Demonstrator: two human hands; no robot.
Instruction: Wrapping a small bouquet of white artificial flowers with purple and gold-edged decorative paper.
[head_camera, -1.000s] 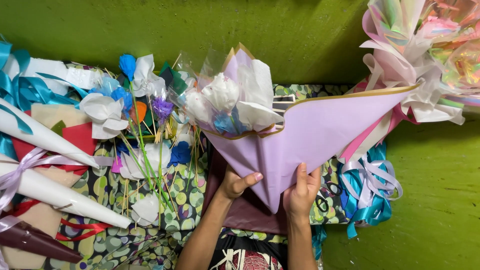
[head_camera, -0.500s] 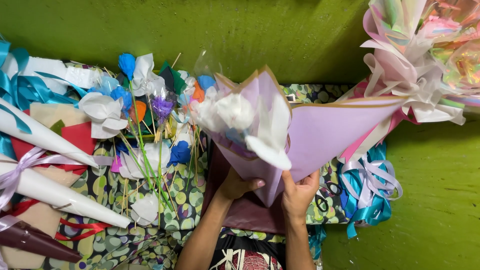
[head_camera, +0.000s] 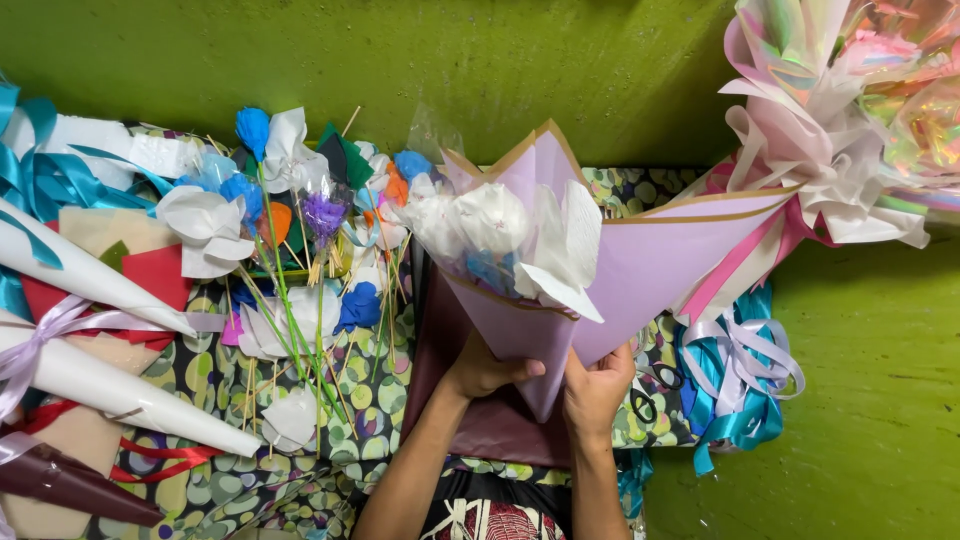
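Both hands hold a bouquet cone of lilac wrapping paper with gold edges at its narrow bottom end. My left hand grips the left side of the cone, thumb across the paper. My right hand grips the right side. Inside the cone sit white paper flowers under clear film, with a bit of blue showing. The left flap of the paper is folded around the flowers; the right flap still spreads out wide to the right.
Loose paper flowers on sticks lie left of the cone on a spotted cloth. White rolled cones and blue ribbon lie far left. A finished iridescent bouquet sits top right, ribbons and scissors below it.
The lilac sheet, earlier spread wide, has been folded in from the left around the white flowers, forming a narrower cone. Both hands kept their grip at the bottom.
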